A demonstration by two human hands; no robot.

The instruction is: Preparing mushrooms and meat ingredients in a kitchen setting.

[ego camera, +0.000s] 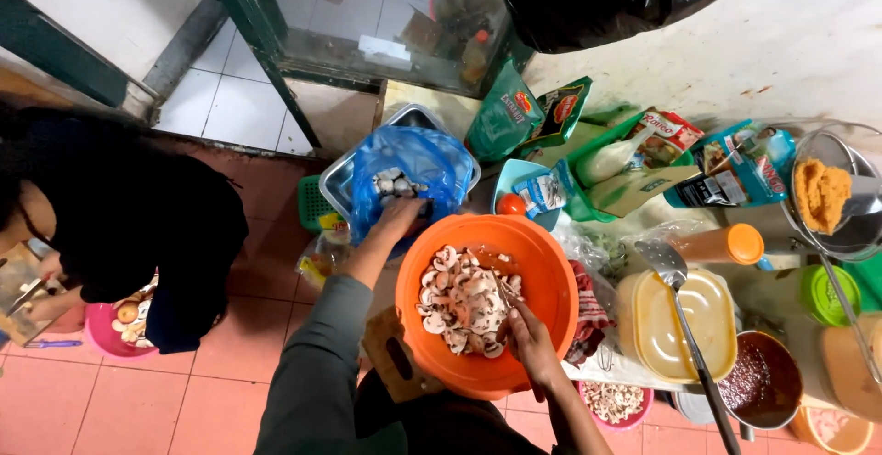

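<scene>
A: Starting at the far left, who is that crouched low?

B: Another person in dark clothes, bent over a pink basin on the tiled floor, cutting on a small board. Their hands are not the wearer's.

A: And the wearer's left hand?

B: The left hand reaches forward into the blue plastic bag, which sits open-mouthed in a metal tray so the whole mushrooms inside are easy to get at. The fingers curl down at the bag's opening; I cannot tell whether that grip has closed on a mushroom.

A: Why is the orange bowl so close?

B: The orange bowl lies right in front of the body, probably so slices drop straight in. The sliced mushrooms are heaped in its middle.

A: The right hand?

B: The right hand rests at the bowl's near rim, its grip narrow around what looks like a small knife handle, the blade pointing over the slices. It is too small to be sure.

A: Further right?

B: On the desk, a slotted ladle lies across a lidded yellow tub, keeping it off the surface, beside a pot of red sauce.
</scene>
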